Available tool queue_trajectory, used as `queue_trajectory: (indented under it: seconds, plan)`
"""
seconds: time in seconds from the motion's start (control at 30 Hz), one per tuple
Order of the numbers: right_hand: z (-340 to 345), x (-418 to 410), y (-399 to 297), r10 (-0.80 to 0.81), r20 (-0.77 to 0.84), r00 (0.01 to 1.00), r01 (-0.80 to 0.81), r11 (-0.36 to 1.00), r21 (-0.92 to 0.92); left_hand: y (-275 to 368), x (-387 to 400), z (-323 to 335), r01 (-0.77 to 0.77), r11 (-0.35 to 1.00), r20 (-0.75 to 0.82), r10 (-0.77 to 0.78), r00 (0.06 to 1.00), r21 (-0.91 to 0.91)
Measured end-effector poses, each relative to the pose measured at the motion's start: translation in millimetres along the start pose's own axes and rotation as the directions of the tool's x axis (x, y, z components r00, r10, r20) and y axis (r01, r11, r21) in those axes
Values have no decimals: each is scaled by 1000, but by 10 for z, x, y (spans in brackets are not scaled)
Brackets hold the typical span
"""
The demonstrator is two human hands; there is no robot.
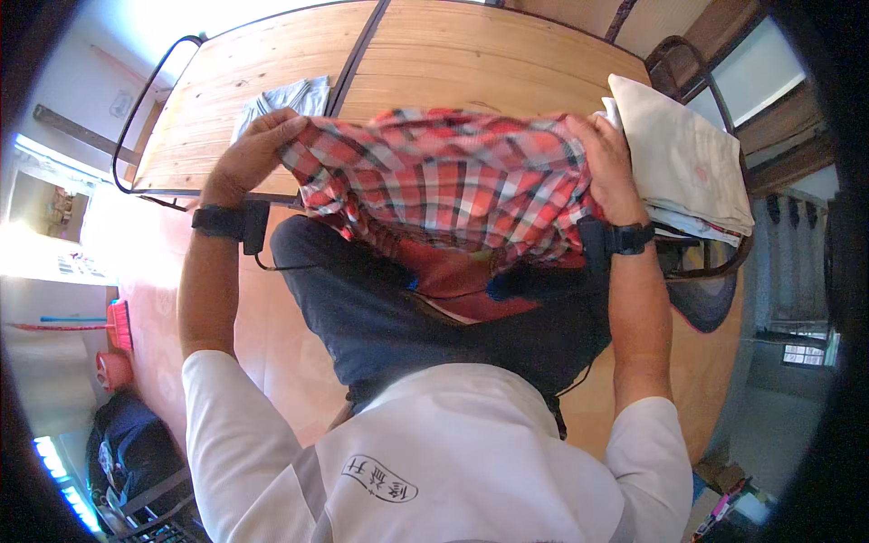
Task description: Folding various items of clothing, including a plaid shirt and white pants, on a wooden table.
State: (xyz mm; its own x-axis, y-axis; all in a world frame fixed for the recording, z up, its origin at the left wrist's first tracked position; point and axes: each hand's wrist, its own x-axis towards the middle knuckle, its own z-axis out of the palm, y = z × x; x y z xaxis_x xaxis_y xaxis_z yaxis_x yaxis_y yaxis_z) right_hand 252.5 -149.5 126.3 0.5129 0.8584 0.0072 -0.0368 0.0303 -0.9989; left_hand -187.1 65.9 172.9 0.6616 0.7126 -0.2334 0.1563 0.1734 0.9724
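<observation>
A red, white and black plaid cloth garment [448,190] hangs stretched between my two hands, above my lap and the near edge of a wooden slatted surface [489,61]. My left hand [261,146] pinches its upper left corner between thumb and fingers. At the opposite end, my right hand [604,159] grips the upper right part. The lower portion droops in folds over my dark trousers [326,298], and its middle looks slightly blurred. Just beyond my left hand lies a light grey-blue folded garment [292,98]. Close to my right hand is a stack of folded cream cloth [679,156].
Curved dark metal rails [125,122] bound the wooden surface at its ends. A pink broom [120,324] and a red plastic container [113,371] stand on the floor to the left. Behind them sits a dark backpack [136,448]. Thin cables run from my wrist straps.
</observation>
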Motion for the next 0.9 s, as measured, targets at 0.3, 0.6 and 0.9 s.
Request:
queue_trajectory:
  seconds: [0.3,0.6,0.9]
  plan:
    - [115,-327,-649,-910,-178,375,536,369,-759,161,-62,84,-515,624,-283,755,592,588]
    - [-5,-286,-325,-700,24,714,486,471,-736,-223,182,109,-271,494,-242,745,621,826]
    - [-18,-278,-624,-674,-2,739,450,496,-743,-5,278,-222,-297,440,-310,864,397,847]
